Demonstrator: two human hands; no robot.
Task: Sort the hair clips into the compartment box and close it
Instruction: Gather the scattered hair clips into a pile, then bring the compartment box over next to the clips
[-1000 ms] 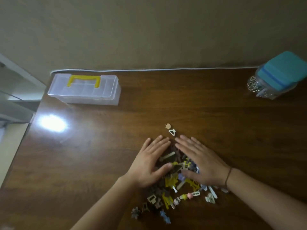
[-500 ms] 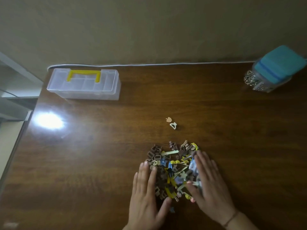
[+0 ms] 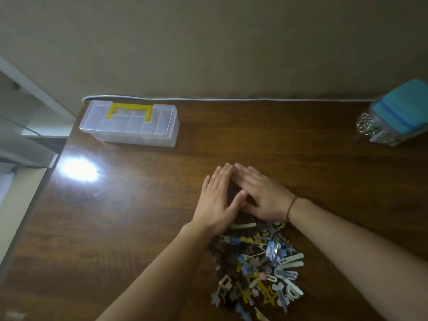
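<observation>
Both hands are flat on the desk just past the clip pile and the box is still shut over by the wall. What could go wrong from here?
The hair clips lie in one loose heap close to the near desk edge; raking with the left hand and right hand may push some off. The compartment box sits far from the pile, lid closed, so carried clips could drop.

Left hand [image 3: 217, 202] and right hand [image 3: 261, 195] flat, fingertips seemingly touching, beyond hair clips [image 3: 259, 262]
</observation>
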